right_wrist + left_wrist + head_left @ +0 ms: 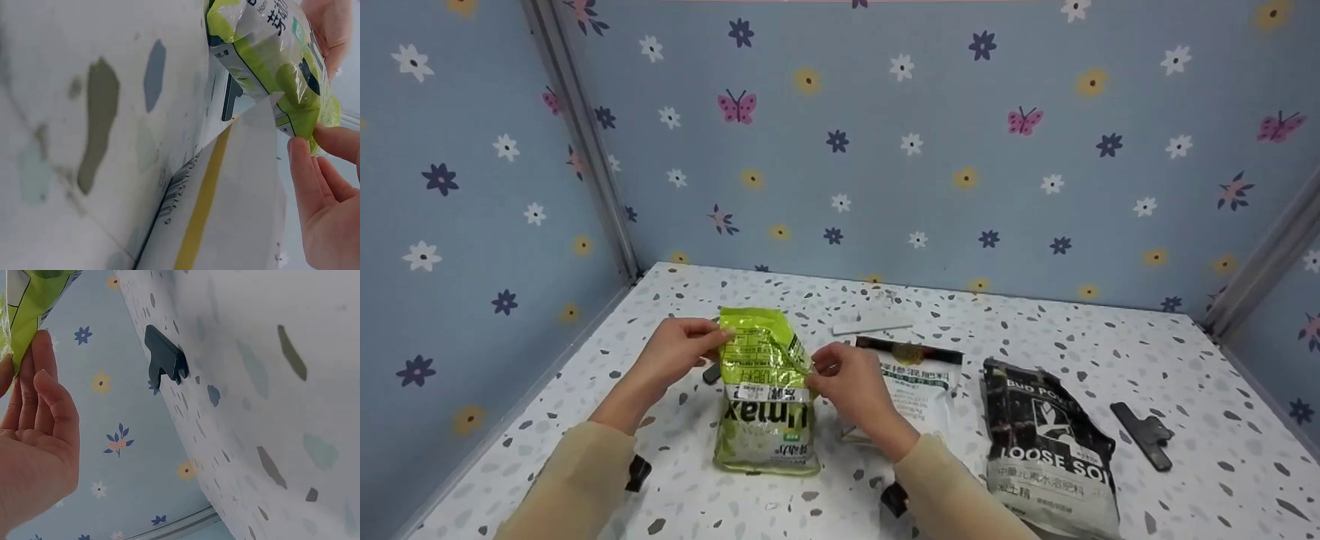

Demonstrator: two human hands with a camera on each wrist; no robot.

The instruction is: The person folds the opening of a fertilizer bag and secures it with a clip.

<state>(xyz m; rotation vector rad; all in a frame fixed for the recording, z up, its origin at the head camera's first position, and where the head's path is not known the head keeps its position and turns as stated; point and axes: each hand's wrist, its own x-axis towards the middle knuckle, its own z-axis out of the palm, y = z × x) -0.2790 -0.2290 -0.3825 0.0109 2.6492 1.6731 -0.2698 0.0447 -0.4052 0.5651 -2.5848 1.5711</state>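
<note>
A green bag (769, 409) is found left of the middle of the speckled table (1035, 330), held between two hands that are set apart on either side of it. Its upper left edge is pinched by the left hand (679, 349), with the thumb laid against the front and the fingers behind. Its right edge is pinched at a crease, lower down, by the right hand (847, 379), between thumb and fingertips. The upper part of the bag is held above the table; whether the lower end is fully supported cannot be told. A white pouch (919, 397) with a dark top band is noted just beyond the right hand, partly covered by it. To the right of the pouch, a black and grey bag (1046, 450) marked "LOOSE" is laid flat, with a long black clip (1144, 435) placed beside it. Further dark clips are seen by the left sleeve (574, 476) and by the right sleeve (956, 491). A thin white object (872, 328) is located behind the pouch; its nature cannot be determined.
</note>
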